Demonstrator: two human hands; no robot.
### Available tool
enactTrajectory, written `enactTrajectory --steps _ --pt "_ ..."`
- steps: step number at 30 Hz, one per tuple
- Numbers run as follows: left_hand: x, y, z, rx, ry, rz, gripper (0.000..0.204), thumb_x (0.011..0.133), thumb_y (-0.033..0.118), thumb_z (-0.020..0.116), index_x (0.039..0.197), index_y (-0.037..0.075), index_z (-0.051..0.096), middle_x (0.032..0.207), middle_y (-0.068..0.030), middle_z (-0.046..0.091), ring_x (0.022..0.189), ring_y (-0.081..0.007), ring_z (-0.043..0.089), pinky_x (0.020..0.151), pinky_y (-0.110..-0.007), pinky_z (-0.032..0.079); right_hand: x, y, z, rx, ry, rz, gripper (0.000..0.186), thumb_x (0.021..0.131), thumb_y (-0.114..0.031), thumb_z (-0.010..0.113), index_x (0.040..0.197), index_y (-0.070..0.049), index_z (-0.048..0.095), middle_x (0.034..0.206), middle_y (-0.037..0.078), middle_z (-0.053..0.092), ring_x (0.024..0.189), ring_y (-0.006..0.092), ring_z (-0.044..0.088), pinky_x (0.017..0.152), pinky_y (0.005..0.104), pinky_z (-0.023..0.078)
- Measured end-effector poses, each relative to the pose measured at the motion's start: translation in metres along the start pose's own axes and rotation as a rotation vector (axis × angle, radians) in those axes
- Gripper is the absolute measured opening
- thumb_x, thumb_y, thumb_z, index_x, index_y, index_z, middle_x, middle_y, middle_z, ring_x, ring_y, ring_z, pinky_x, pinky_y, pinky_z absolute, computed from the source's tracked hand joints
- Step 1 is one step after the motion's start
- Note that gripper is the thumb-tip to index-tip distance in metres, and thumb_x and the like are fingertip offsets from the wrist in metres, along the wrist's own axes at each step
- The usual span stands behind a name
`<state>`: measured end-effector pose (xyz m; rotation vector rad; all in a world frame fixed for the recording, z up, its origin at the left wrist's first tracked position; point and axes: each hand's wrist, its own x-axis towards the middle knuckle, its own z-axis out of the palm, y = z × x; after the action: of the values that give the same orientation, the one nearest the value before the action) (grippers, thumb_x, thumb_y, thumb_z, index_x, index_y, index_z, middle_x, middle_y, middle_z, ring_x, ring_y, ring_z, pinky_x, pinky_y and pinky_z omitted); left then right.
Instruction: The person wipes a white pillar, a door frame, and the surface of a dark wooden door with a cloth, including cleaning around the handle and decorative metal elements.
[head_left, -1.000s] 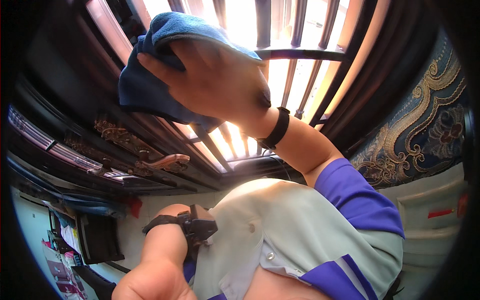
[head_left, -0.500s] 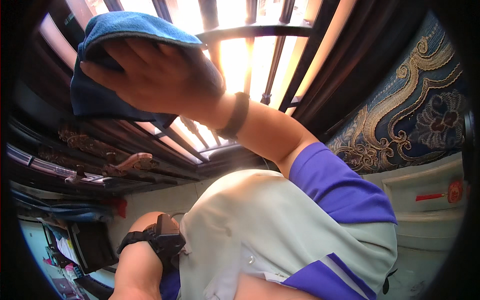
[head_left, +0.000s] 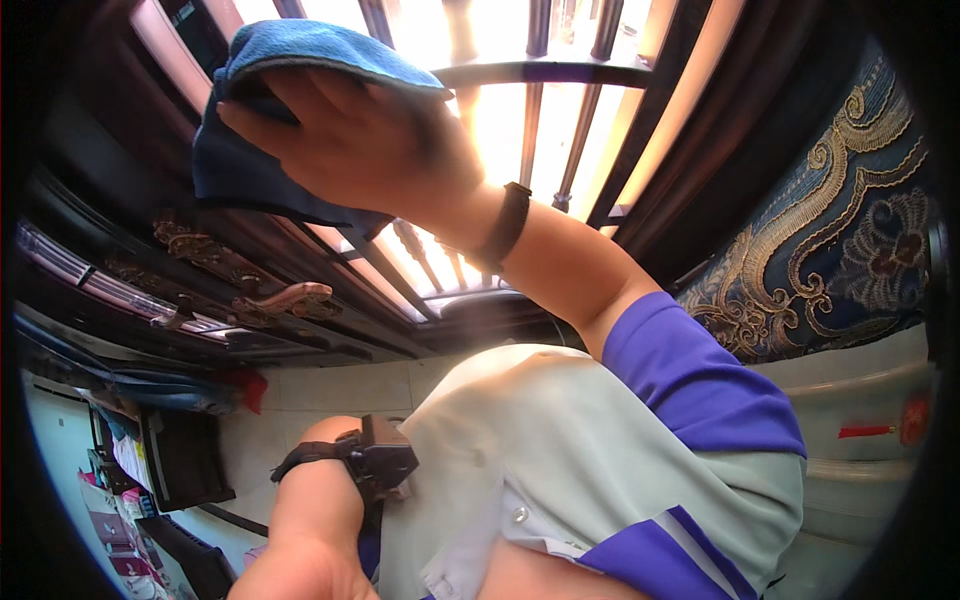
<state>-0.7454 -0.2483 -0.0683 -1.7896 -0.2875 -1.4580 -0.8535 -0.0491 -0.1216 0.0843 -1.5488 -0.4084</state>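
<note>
My right hand [head_left: 375, 150], raised at the upper left of the view, holds a blue cloth [head_left: 330, 45]. The cloth folds over the fingers and hangs below them, so some fingertips are hidden. Behind hand and cloth is a dark barred frame [head_left: 545, 73] with bright light coming through; whether the cloth touches it I cannot tell. A dark band [head_left: 510, 225] circles my right wrist. My bent left arm [head_left: 318, 520] is at the lower left, with a black strapped device [head_left: 385, 455] on it. The fingers of my left hand do not show.
Carved dark wood [head_left: 290, 298] juts out at the left. Blue fabric with gold embroidery [head_left: 800, 240] hangs on the right, near a pale panel with a red tassel ornament [head_left: 868, 432]. Light floor tiles [head_left: 330, 390] lie beyond my left arm.
The whole view has shifted, with the scene now farther right. My right hand and the cloth have moved slightly rightward across the bars. The hand still holds the cloth.
</note>
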Motion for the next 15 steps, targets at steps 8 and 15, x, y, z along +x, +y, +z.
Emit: enactTrajectory --steps 8,15 --pt "-0.003 0.003 0.000 -0.012 0.060 -0.041 0.019 0.080 0.009 0.064 0.087 0.011 0.047 0.079 0.0080 0.041 0.066 0.0003 0.048 0.057 -0.014 0.041 -0.002 -0.003 0.001 -0.099 0.097 0.028 0.031 0.077 -0.022 0.057 0.106 -0.029 0.061 0.106 -0.005 0.058 0.096 0.0103 0.053 0.077 0.0227 0.042" --pt "-0.003 0.007 -0.020 -0.040 0.037 -0.030 0.021 0.082 0.018 0.063 0.094 0.010 0.048 0.082 0.0081 0.039 0.066 -0.0001 0.046 0.058 -0.014 0.039 0.001 0.001 -0.004 -0.130 0.067 0.001 0.029 0.078 -0.022 0.056 0.105 -0.030 0.062 0.104 -0.005 0.058 0.096 0.0098 0.054 0.075 0.0217 0.041"
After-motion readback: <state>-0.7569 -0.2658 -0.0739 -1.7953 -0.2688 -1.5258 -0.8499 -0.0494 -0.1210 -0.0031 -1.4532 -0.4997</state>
